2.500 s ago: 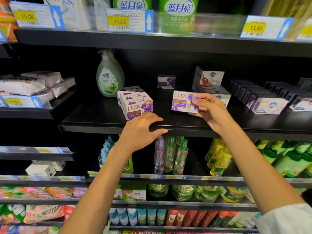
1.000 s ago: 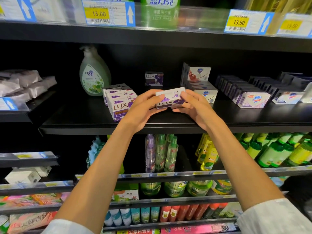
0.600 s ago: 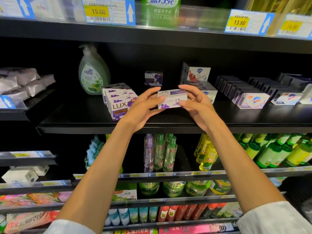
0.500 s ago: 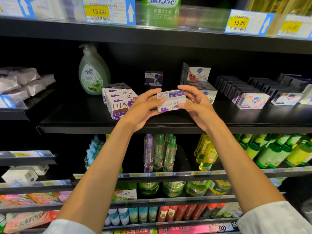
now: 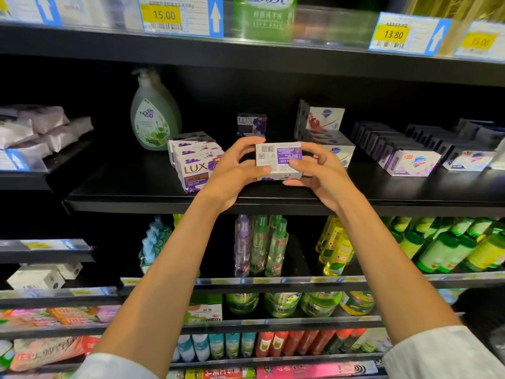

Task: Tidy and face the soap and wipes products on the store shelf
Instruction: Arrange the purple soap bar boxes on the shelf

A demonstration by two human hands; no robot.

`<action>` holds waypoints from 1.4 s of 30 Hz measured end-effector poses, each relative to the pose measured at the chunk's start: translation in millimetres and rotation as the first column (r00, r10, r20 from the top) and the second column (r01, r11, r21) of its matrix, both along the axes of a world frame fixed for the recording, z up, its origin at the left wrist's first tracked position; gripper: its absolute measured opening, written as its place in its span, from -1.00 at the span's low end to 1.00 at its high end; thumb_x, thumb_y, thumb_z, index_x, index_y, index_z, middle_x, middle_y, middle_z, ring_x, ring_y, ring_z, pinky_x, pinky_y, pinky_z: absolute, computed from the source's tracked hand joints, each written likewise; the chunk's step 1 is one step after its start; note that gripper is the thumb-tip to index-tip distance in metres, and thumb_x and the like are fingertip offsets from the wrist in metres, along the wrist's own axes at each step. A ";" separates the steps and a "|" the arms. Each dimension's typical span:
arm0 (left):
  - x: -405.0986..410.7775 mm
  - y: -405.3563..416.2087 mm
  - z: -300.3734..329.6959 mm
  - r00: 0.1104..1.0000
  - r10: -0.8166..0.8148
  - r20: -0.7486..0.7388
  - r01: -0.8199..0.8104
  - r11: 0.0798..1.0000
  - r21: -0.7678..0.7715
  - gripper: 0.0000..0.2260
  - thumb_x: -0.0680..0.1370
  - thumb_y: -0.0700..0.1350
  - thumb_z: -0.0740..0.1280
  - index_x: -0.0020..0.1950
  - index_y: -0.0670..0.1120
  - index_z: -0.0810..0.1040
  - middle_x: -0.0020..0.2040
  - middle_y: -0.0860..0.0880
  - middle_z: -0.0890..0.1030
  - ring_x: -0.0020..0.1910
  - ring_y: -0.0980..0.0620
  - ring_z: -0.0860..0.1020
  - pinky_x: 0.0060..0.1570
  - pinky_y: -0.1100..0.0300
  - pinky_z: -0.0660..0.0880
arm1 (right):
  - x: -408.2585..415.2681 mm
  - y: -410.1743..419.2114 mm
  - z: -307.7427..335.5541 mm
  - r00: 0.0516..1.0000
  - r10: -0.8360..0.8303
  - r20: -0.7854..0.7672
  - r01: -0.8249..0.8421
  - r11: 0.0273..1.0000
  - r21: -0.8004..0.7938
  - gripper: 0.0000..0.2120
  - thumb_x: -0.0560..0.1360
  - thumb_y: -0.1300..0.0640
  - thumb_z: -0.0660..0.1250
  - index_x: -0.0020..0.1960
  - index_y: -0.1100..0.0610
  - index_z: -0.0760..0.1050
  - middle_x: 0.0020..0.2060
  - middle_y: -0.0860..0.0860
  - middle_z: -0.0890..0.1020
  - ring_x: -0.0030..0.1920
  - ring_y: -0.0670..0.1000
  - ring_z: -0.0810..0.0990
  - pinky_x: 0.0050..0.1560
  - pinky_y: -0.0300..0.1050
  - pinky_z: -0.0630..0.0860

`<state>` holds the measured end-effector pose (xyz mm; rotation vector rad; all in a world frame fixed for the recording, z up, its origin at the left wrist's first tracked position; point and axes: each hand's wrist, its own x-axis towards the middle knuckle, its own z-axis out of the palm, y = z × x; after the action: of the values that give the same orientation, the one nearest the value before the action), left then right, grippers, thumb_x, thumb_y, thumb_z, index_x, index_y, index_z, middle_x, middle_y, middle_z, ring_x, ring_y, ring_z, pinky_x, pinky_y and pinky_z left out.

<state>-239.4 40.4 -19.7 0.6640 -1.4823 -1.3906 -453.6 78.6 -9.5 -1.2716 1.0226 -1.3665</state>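
Note:
A white and purple Lux soap box (image 5: 278,159) is held above the black shelf (image 5: 131,192), its barcode side facing me. My left hand (image 5: 232,170) grips its left end and my right hand (image 5: 318,170) grips its right end. To the left stands a row of Lux soap boxes (image 5: 194,165) with the front one facing out. One more Lux box (image 5: 250,124) stands alone at the back of the shelf. White soap boxes (image 5: 325,124) are stacked right behind my right hand.
A green pump bottle (image 5: 154,116) stands at the back left. Rows of white soap boxes (image 5: 410,160) fill the shelf's right side. Wipes packs (image 5: 41,127) lie on the left shelf. Bottles (image 5: 259,247) line the shelf below. Price tags (image 5: 180,16) hang above.
The right hand lifted the Lux box off the shelf, the left hand joined it, and both turned the box over until its barcode side faces me.

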 end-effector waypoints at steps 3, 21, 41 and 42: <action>-0.7 -1.3 0.5 1.000 -0.019 -0.007 0.019 0.999 0.028 -0.50 0.56 -0.35 0.45 0.45 -0.06 0.46 0.40 -0.12 0.54 0.27 -0.10 0.65 0.19 -0.08 0.64 | -3.5 0.3 -2.4 1.000 0.008 0.023 -0.008 1.000 -0.024 -0.52 0.55 0.38 0.44 0.44 0.19 0.47 0.20 0.24 0.69 0.21 0.24 0.70 0.06 0.14 0.71; -4.4 3.5 4.4 0.999 -0.005 0.050 0.002 0.998 0.059 -0.72 0.67 -0.09 0.37 0.34 -0.19 0.55 0.21 -0.17 0.70 0.23 -0.10 0.68 0.28 -0.12 0.60 | -2.0 2.1 -1.3 0.999 0.020 -0.037 -0.024 0.996 -0.089 -0.46 0.55 0.34 0.44 0.47 0.08 0.43 0.27 0.11 0.67 0.28 0.15 0.66 0.23 0.17 0.65; -0.9 0.0 3.3 0.997 -0.080 0.013 0.079 0.994 0.079 -0.69 0.64 -0.11 0.41 0.36 -0.15 0.55 0.36 -0.24 0.54 0.39 -0.12 0.53 0.31 -0.14 0.58 | -3.5 0.0 -4.4 1.000 0.007 0.022 -0.004 0.992 -0.130 -0.74 0.57 0.35 0.41 0.26 0.28 0.54 0.25 0.35 0.60 0.30 0.24 0.64 0.25 0.17 0.63; -1.4 -0.9 3.2 0.997 -0.076 0.011 0.075 0.993 0.092 -0.67 0.64 -0.11 0.41 0.39 -0.15 0.54 0.36 -0.24 0.55 0.38 -0.13 0.55 0.30 -0.14 0.59 | -4.0 -0.1 -5.0 1.000 0.008 0.021 -0.005 0.990 -0.137 -0.73 0.57 0.35 0.42 0.26 0.28 0.54 0.26 0.35 0.59 0.30 0.24 0.63 0.26 0.17 0.62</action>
<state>-240.9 39.5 -16.5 0.6825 -1.4755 -1.5219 -457.6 78.5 -14.4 -1.3575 0.9218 -1.4629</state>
